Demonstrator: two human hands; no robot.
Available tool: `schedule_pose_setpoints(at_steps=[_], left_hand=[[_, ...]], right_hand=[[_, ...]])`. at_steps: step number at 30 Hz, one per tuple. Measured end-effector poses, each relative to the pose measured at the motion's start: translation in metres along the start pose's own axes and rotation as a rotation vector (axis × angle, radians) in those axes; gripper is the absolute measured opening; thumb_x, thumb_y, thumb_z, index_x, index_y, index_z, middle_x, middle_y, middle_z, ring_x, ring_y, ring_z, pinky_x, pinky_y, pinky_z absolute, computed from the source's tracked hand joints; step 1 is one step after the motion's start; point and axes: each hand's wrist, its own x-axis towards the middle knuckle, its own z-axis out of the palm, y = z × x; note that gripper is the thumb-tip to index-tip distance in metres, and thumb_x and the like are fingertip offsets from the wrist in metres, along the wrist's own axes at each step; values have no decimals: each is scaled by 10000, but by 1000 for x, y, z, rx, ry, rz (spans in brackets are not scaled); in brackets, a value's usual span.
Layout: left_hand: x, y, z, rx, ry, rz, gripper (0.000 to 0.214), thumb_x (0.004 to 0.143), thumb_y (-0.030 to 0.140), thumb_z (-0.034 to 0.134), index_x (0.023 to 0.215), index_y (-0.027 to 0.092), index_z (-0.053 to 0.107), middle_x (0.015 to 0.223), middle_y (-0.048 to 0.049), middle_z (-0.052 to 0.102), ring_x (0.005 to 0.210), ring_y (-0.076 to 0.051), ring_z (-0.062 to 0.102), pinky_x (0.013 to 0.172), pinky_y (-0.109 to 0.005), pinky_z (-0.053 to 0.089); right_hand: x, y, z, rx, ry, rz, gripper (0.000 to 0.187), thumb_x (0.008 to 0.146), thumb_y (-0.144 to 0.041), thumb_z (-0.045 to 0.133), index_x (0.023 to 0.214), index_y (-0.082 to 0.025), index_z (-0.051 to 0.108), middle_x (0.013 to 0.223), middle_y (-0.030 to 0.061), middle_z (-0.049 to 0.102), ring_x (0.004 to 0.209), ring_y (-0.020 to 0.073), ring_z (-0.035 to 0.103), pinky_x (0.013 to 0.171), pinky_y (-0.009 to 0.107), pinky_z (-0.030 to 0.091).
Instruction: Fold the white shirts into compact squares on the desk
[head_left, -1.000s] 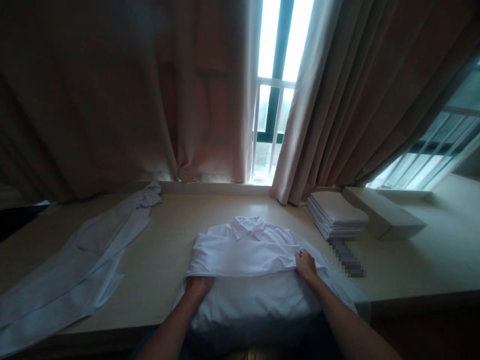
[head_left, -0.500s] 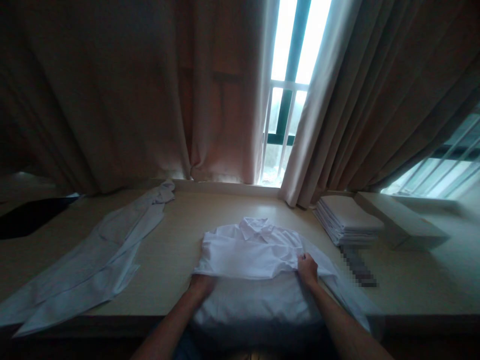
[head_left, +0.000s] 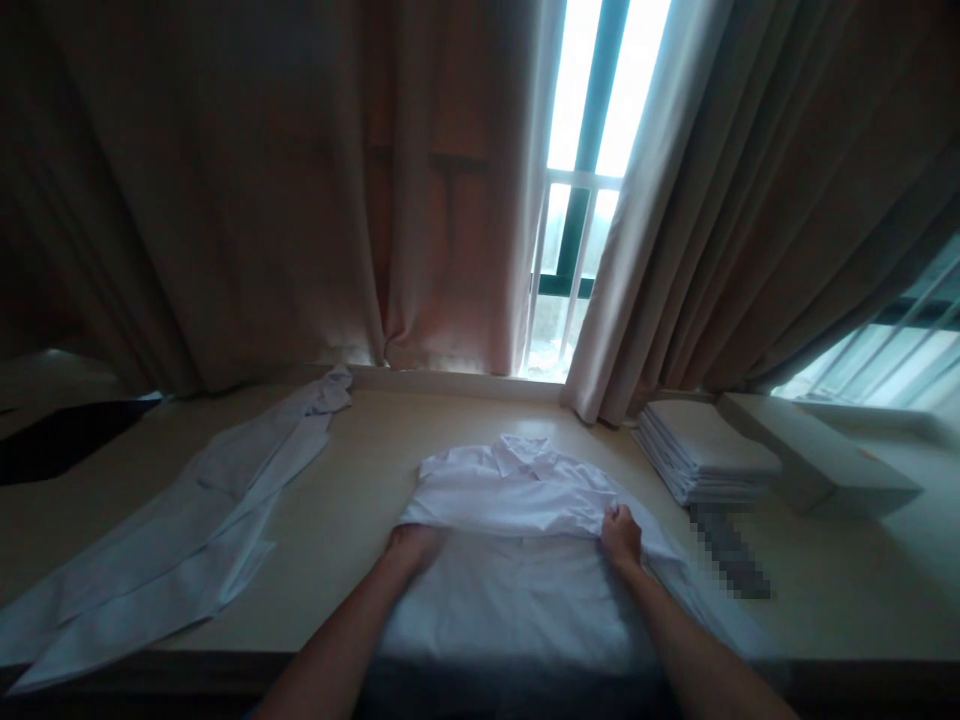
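A white collared shirt (head_left: 517, 500) lies on the table in front of me, collar toward the window. Its upper part shows a crosswise edge, and below that the fabric (head_left: 517, 600) spreads toward me and over the table's front edge. At the left end of this edge is my left hand (head_left: 414, 545), closed at the cloth with its fingertips hidden. My right hand (head_left: 621, 537) pinches the shirt at the right end. A sleeve (head_left: 697, 590) trails down past my right forearm.
Another white garment (head_left: 195, 520) stretches across the table (head_left: 352, 480) on the left, near a dark flat item (head_left: 67, 435). At the right stand a stack of folded white cloth (head_left: 701, 450), a pale box (head_left: 817, 455) and a pixelated object (head_left: 731, 550). Curtains (head_left: 450, 250) hang behind.
Both hands and the shirt's crosswise edge have moved slightly away from me, toward the collar. More of the lower fabric shows. The view has shifted a little.
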Motion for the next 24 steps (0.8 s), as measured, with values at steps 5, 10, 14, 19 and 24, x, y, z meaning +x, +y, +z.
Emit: schedule_pose_setpoints(at_steps=[5, 10, 14, 19, 24], left_hand=[[12, 2, 0, 29, -41, 38, 415, 813, 433, 516, 1123, 184, 637, 1152, -154, 665, 1168, -283, 556, 959, -399, 416], [-25, -5, 4, 51, -41, 111, 361, 908, 402, 376, 929, 182, 662, 1004, -127, 684, 1002, -248, 613, 925, -380, 423], [-56, -19, 1, 51, 160, 85, 275, 915, 326, 394, 1062, 200, 589, 1078, -86, 634, 1027, -202, 575, 932, -343, 426], [-55, -32, -7, 133, 329, 1, 331, 862, 265, 484, 1183, 195, 523, 1226, -109, 522, 1116, -222, 520, 845, -327, 465], [-44, -42, -8, 134, 308, -35, 253, 876, 194, 413, 1055, 213, 591, 1123, -73, 574, 1056, -194, 549, 878, -289, 438]], right_hand=[[9, 4, 1, 20, -37, -44, 286, 902, -357, 451, 953, -176, 667, 963, 133, 703, 854, 217, 649, 672, 252, 395], [11, 13, 4, 39, -80, -83, 348, 806, -412, 568, 993, -145, 690, 987, 156, 703, 866, 237, 651, 650, 248, 387], [9, 18, 4, 70, -100, -119, 331, 846, -411, 498, 917, -163, 706, 915, 125, 712, 788, 207, 640, 602, 236, 358], [8, 20, -1, 77, -114, -155, 288, 844, -356, 487, 791, -163, 695, 814, 92, 699, 717, 180, 612, 569, 231, 329], [6, 19, -6, 33, -99, -130, 307, 846, -343, 454, 760, -153, 679, 790, 96, 682, 711, 187, 608, 555, 241, 321]])
